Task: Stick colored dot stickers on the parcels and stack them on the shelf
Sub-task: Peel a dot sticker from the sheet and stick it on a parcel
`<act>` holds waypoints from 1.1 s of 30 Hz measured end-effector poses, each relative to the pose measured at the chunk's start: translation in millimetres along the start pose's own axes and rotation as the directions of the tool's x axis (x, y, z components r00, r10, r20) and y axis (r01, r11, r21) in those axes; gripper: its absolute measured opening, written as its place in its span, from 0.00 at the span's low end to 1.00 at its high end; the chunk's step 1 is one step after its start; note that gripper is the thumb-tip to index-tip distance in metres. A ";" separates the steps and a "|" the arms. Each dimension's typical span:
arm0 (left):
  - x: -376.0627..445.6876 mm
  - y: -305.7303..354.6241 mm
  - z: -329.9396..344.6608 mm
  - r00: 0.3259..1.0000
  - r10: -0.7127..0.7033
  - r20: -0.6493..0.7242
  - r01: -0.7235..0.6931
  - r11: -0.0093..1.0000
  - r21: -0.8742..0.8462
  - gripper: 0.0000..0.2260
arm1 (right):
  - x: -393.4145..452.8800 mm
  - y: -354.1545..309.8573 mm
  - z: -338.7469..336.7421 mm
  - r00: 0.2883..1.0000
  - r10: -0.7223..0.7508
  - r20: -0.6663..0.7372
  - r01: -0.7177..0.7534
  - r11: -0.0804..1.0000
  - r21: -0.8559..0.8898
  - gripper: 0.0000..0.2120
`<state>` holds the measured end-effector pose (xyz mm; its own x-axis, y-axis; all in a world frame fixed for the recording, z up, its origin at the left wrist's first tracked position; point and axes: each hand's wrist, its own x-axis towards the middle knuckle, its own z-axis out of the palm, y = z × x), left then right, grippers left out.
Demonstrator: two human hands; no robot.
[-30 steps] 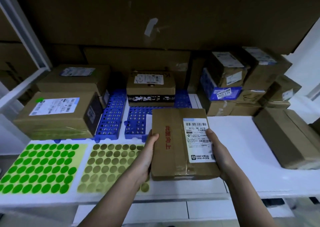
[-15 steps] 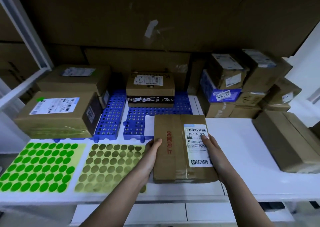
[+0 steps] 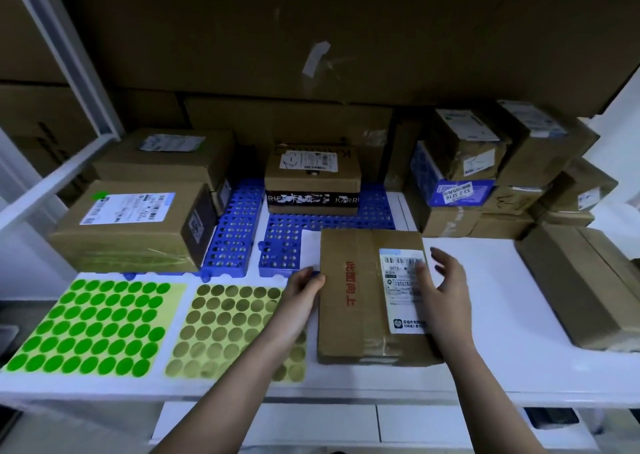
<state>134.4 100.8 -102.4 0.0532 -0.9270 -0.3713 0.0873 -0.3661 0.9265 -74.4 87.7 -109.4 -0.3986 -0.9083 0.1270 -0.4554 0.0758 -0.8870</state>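
A flat brown parcel (image 3: 353, 298) with red lettering and a white shipping label lies on the white shelf (image 3: 491, 343) in front of me. My left hand (image 3: 301, 294) touches the parcel's left edge with relaxed fingers. Spread open, my right hand (image 3: 443, 284) hovers over the label, blurred, and grips nothing. To the left lie a sheet of green dot stickers (image 3: 90, 325) and a sheet of olive-gold dot stickers (image 3: 225, 325); my left forearm covers part of the gold sheet.
Blue perforated mats (image 3: 239, 232) lie behind the sheets. Labelled cartons stand on them at left (image 3: 135, 225) and centre (image 3: 311, 180). Several parcels are stacked at back right (image 3: 485, 180), and a long flat box (image 3: 581, 280) lies far right.
The parcel has been set down on the shelf, slightly farther back. My right hand has let go and lifted open over the label; my left hand has loosened at the left edge.
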 end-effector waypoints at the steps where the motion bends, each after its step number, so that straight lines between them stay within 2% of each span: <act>1: 0.7 1.0 -5.8 0.999 0.033 -0.028 -0.032 0.999 0.026 0.12 | -1.0 -9.6 1.6 0.997 -0.070 -0.044 0.070 0.997 0.019 0.15; 4: -0.1 1.8 -30.2 0.988 0.116 -0.102 -0.108 0.991 0.086 0.10 | -6.7 -44.5 16.3 0.972 -0.232 -0.043 0.235 0.965 0.114 0.07; 7: -1.2 -0.9 -59.6 0.974 0.154 -0.168 -0.139 0.985 0.098 0.09 | -19.0 -76.6 43.6 0.945 -0.325 0.040 0.317 0.938 0.139 0.07; 10: -0.5 -3.7 -91.8 0.962 0.155 -0.225 -0.142 0.987 0.074 0.09 | -40.4 -100.2 79.7 0.923 -0.317 0.217 0.283 0.943 0.175 0.07; 14: 2.4 -10.1 -138.8 0.942 0.157 -0.297 -0.137 0.987 0.088 0.11 | -74.6 -115.7 136.7 0.850 -0.329 0.411 0.302 0.944 0.132 0.06; 17: 4.1 -18.6 -172.7 0.930 0.174 -0.323 -0.132 0.980 0.148 0.11 | -93.7 -115.9 179.6 0.793 -0.253 0.555 0.241 0.966 0.097 0.08; 21: 2.7 -32.4 -215.4 0.906 0.231 -0.353 -0.103 0.933 0.346 0.08 | -111.9 -113.2 236.7 0.656 -0.064 0.752 0.010 0.997 0.076 0.09; 24: 5.2 -44.8 -247.8 0.918 0.269 -0.291 -0.038 0.791 0.611 0.14 | -123.6 -119.5 265.9 0.542 0.162 0.825 -0.228 0.973 -0.042 0.08; 26: 5.5 -51.2 -264.1 0.933 0.280 -0.227 -0.024 0.677 0.736 0.18 | -131.5 -122.4 277.2 0.483 0.277 0.831 -0.426 0.903 -0.053 0.09; 27: 6.2 -54.5 -271.6 0.939 0.284 -0.195 -0.016 0.601 0.799 0.20 | -135.7 -123.9 281.1 0.472 0.315 0.823 -0.511 0.859 -0.036 0.10; 28: 6.4 -56.9 -277.9 0.947 0.277 -0.163 -0.006 0.522 0.853 0.23 | -137.7 -124.1 284.8 0.472 0.343 0.812 -0.569 0.822 -0.017 0.16; 30: 7.8 -61.4 -287.6 0.968 0.227 -0.111 0.007 0.415 0.910 0.26 | -141.5 -127.0 289.1 0.466 0.372 0.803 -0.630 0.777 0.005 0.23; 33: 10.9 -64.7 -294.9 0.985 0.158 -0.068 0.010 0.338 0.941 0.27 | -144.1 -138.6 293.5 0.447 0.429 0.785 -0.696 0.718 0.004 0.21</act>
<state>422.7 138.6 -184.5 0.1334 -0.9655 -0.2237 -0.9059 -0.2103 0.3675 279.8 87.4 -135.0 0.2507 -0.6965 -0.6723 -0.0464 0.6850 -0.7270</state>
